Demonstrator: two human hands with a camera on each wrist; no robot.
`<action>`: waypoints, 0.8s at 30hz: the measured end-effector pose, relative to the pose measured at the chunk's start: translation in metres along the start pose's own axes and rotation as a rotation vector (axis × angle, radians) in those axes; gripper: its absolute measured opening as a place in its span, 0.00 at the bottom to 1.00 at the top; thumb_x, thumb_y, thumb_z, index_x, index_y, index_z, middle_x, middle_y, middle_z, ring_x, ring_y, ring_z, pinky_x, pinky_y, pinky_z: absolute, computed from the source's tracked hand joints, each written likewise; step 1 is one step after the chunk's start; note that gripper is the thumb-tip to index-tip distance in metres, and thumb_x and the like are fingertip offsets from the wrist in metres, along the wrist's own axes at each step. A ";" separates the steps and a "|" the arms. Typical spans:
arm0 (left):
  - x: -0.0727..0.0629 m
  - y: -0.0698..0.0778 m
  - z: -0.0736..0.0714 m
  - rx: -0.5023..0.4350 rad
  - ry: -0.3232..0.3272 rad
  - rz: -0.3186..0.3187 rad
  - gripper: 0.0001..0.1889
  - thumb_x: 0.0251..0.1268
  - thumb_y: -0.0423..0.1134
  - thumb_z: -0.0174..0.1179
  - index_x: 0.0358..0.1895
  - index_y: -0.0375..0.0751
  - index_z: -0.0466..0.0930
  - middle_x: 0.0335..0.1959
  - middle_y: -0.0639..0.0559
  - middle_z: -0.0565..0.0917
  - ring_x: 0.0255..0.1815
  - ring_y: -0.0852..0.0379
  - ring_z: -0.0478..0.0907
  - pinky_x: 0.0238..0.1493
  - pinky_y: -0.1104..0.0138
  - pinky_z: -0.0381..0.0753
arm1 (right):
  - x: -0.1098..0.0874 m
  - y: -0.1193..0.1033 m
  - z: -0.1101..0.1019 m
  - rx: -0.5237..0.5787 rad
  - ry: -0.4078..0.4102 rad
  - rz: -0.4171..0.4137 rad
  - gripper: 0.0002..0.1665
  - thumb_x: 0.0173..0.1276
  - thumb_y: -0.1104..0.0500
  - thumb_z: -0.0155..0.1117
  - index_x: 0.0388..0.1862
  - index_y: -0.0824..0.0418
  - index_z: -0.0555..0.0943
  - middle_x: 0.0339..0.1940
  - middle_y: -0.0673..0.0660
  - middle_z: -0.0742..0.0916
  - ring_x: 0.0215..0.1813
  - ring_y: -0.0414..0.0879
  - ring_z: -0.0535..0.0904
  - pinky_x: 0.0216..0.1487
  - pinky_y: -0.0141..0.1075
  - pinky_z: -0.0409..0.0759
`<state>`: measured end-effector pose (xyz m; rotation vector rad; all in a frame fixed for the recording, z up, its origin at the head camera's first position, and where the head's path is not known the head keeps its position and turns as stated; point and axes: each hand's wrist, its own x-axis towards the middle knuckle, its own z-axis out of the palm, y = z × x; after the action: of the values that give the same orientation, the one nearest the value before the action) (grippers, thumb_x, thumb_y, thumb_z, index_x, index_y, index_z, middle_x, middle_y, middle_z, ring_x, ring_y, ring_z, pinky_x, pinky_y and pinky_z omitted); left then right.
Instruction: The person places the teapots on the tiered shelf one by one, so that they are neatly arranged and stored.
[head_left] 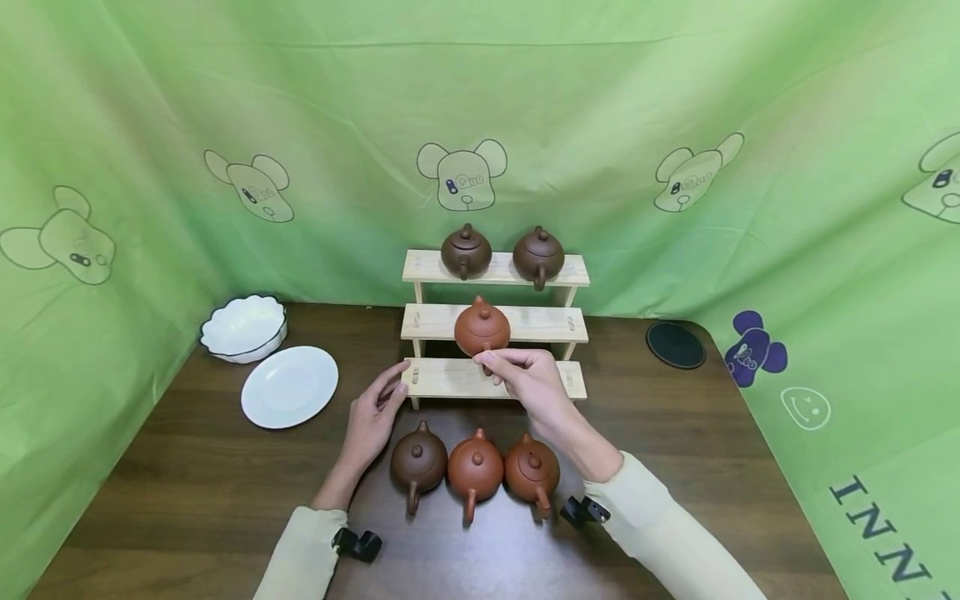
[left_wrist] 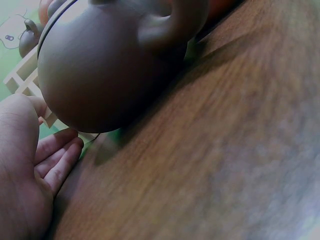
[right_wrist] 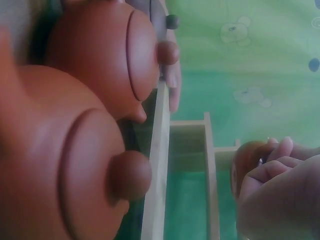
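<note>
My right hand (head_left: pixel 531 385) pinches the handle of a reddish-brown clay teapot (head_left: pixel 482 327), its spout pointing away. The teapot overlaps the middle tier of a three-step wooden stand (head_left: pixel 450 377) in the head view. At the left end of the lowest step, my left hand (head_left: pixel 372 415) rests fingertips and thumb against the wood, fingers fairly straight. Two dark brown teapots, a left one (head_left: pixel 465 252) and a right one (head_left: pixel 538 254), sit on the top step. On the table before the stand, a dark brown teapot (head_left: pixel 417 460) stands beside two reddish ones, a middle (head_left: pixel 476 471) and a right one (head_left: pixel 532 468).
To the left, a white scalloped bowl (head_left: pixel 247 329) stands behind a white plate (head_left: pixel 290 387). A dark oval coaster (head_left: pixel 676 345) lies at the back right. Green printed cloth (head_left: pixel 585 100) encloses the wooden table (head_left: pixel 180 500) at the back and sides.
</note>
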<state>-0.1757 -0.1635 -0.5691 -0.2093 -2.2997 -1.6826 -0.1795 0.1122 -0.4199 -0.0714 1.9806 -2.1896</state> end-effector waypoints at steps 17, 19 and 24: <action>0.001 -0.007 -0.001 0.000 -0.024 -0.024 0.20 0.88 0.48 0.62 0.76 0.58 0.83 0.67 0.46 0.89 0.65 0.58 0.88 0.60 0.73 0.84 | 0.024 0.012 0.023 0.034 0.043 0.011 0.12 0.80 0.59 0.75 0.47 0.69 0.94 0.30 0.50 0.87 0.25 0.35 0.72 0.23 0.27 0.56; -0.001 0.006 -0.001 0.005 -0.012 -0.005 0.20 0.88 0.46 0.61 0.76 0.53 0.84 0.66 0.41 0.89 0.65 0.53 0.88 0.60 0.73 0.85 | 0.026 0.013 0.025 0.035 0.037 0.009 0.12 0.80 0.58 0.75 0.46 0.68 0.94 0.29 0.49 0.86 0.24 0.35 0.69 0.23 0.27 0.55; -0.003 0.019 -0.001 -0.004 -0.011 -0.008 0.20 0.88 0.43 0.61 0.75 0.48 0.83 0.66 0.39 0.88 0.65 0.47 0.88 0.60 0.73 0.83 | 0.033 0.011 0.029 0.011 0.039 0.006 0.13 0.82 0.57 0.73 0.46 0.68 0.94 0.29 0.49 0.84 0.21 0.36 0.62 0.23 0.28 0.56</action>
<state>-0.1676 -0.1582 -0.5521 -0.2110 -2.3078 -1.6939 -0.2056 0.0771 -0.4304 -0.0215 1.9867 -2.2144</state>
